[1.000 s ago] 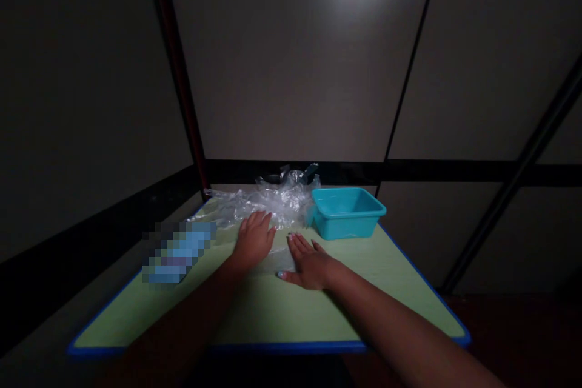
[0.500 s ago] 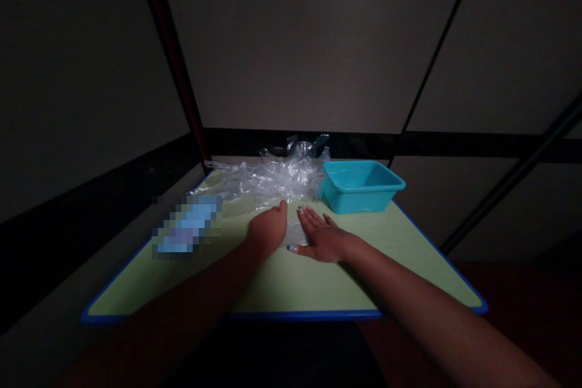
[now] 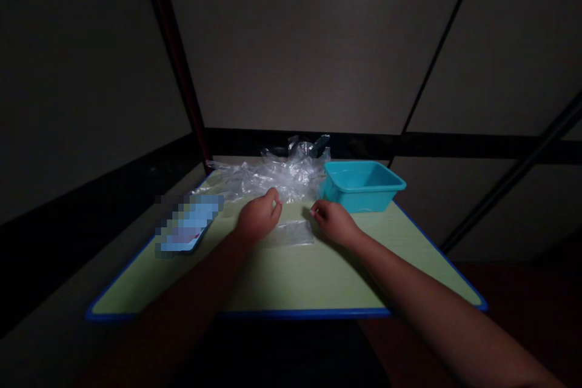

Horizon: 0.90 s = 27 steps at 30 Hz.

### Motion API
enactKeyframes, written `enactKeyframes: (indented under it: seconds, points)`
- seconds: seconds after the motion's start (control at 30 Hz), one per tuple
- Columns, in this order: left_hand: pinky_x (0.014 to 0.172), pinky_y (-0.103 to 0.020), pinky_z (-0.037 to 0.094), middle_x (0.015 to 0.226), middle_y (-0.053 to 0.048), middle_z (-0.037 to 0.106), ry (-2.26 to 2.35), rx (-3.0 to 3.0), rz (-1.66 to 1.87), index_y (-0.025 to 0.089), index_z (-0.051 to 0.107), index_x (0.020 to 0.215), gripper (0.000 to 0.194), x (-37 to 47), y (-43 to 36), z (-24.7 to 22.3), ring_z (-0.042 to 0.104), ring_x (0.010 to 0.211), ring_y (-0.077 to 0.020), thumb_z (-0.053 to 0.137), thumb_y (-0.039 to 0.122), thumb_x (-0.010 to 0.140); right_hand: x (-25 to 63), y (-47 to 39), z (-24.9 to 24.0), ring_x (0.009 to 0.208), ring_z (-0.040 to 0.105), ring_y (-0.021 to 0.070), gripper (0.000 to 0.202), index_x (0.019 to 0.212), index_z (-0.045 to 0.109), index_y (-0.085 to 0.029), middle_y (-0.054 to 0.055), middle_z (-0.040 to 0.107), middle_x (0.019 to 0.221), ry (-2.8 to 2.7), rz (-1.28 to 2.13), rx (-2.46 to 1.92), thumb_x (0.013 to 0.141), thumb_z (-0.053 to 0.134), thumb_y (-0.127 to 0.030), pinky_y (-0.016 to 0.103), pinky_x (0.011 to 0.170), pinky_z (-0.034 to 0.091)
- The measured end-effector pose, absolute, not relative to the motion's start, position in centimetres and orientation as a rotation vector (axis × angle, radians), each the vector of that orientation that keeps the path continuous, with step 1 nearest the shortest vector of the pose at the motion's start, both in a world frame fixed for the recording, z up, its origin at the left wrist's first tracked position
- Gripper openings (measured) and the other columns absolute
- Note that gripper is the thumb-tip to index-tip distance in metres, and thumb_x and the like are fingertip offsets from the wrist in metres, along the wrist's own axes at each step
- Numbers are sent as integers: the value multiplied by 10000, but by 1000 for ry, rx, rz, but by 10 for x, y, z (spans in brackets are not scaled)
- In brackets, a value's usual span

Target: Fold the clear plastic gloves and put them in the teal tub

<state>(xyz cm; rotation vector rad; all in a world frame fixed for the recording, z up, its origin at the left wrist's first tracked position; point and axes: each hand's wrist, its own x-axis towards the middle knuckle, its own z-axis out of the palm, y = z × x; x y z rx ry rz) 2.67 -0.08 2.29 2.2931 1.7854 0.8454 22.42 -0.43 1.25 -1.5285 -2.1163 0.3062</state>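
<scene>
A small clear plastic bag lies flat near the middle of the light-green table. My left hand is over the bag's left part, its fingers curled and thumb close to the index finger; anything between them is hidden. Just past the bag's right edge, my right hand is curled, fingertips drawn together, and nothing shows in it. Behind both hands spreads a loose heap of crumpled clear plastic bags.
A turquoise plastic basin stands at the back right, close to my right hand. On the left lies a flat blue object, mostly blurred out. The table has a blue edge, with dark wall panels behind.
My right hand has lifted off the plastic bag and curled, after lying spread on it. The left hand has shifted slightly left and bent its fingers, so more of the bag shows.
</scene>
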Motion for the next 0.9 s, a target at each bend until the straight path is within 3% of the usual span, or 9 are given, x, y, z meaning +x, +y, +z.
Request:
enactKeyframes:
  seconds: [0.1,0.17,0.23,0.43,0.57,0.67,0.77,0.9]
  points:
    - [459,-212,283,494,54,352,1259,1759,1083,196,480,709,296,21,3,27,372,428,-100,422,437,870,223,-2,9,559,475,123,155,738,598,-154,18,582,623,-1979,594,-1313,826,515,-251,240,535,308]
    - [401,-196,208,469,73,260,927,1345,995,193,460,670,433,20,5,29,228,361,-74,340,552,879,222,0,8,518,445,109,212,744,591,-154,-5,537,586,-1790,899,-1123,823,529,-341,233,513,322]
    - [376,-187,171,467,70,255,688,1070,860,185,466,652,534,18,7,31,184,347,-64,275,637,863,220,0,7,496,442,100,260,783,598,-155,-18,521,584,-1565,1168,-956,786,579,-414,231,503,351]
    - [365,-199,233,469,35,363,731,797,686,167,485,627,593,17,11,25,330,364,-85,277,680,839,217,-3,6,644,593,135,227,912,582,-181,2,606,694,-1212,1661,-896,740,674,-295,283,623,496]
    - [441,-229,360,547,-7,512,931,863,562,153,530,689,521,21,12,19,482,458,-118,344,606,868,216,-3,8,630,616,117,95,876,571,-168,3,617,679,-1169,1599,-928,795,600,-209,254,639,515]
    - [422,-208,330,544,7,503,933,921,674,152,523,684,481,20,13,22,468,444,-101,358,555,888,219,-3,13,573,613,106,35,851,551,-174,-10,610,675,-1142,1491,-949,817,546,-170,250,598,530]
    - [407,-200,319,553,10,507,864,903,777,159,512,696,506,14,14,29,483,444,-103,356,611,862,222,-2,19,506,606,113,74,889,519,-183,-13,612,682,-1129,1494,-1032,830,492,-147,272,529,538]
    - [557,-306,472,728,-89,636,882,943,495,146,541,819,588,8,13,32,640,676,-221,346,702,807,226,0,19,558,659,161,112,960,482,-183,23,647,716,-1121,1646,-1109,851,454,-189,298,540,552]
